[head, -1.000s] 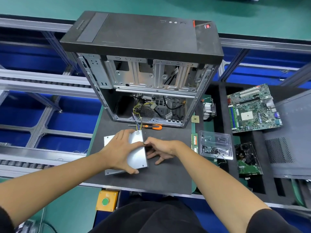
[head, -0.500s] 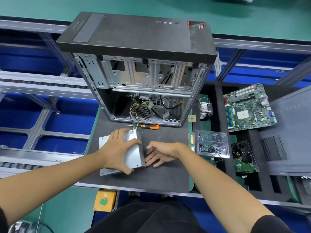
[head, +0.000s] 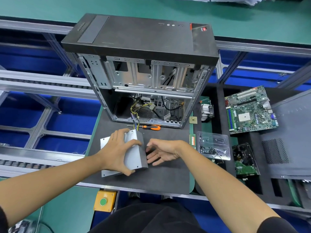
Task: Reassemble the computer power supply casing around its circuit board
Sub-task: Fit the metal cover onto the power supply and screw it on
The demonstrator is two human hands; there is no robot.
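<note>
Power supply casing, a plain grey sheet-metal box, sat on the dark grey work mat at about 6 o'clock from the open black tower computer chassis, with its bundle of yellow and dark wires running out the far end toward the chassis. Left hand was clamped over the top of the box, fingers spread across the far edge and thumb hooked round the near corner. Right hand sat at 3 o'clock of the box, fingers loosely extended with tips at or just beside the shaded side wall; holding nothing, and contact was too dark to confirm. A flat flange of the metal stuck out past the left hand at 9 o'clock. Circuit board wasn't visible, so I judged it already enclosed and the step to be seating the cover shell squarely on the base. Next move likely needed: hold the box steady with the left hand, press the side flush, check that no wire was pinched at the exit, then fetch fasteners from the clear plastic screw tray at 3 o'clock and the orange-handled screwdriver lying at 12 o'clock of the box, just in front of the chassis. Green motherboard lay well apart at 2 o'clock, not involved.
</note>
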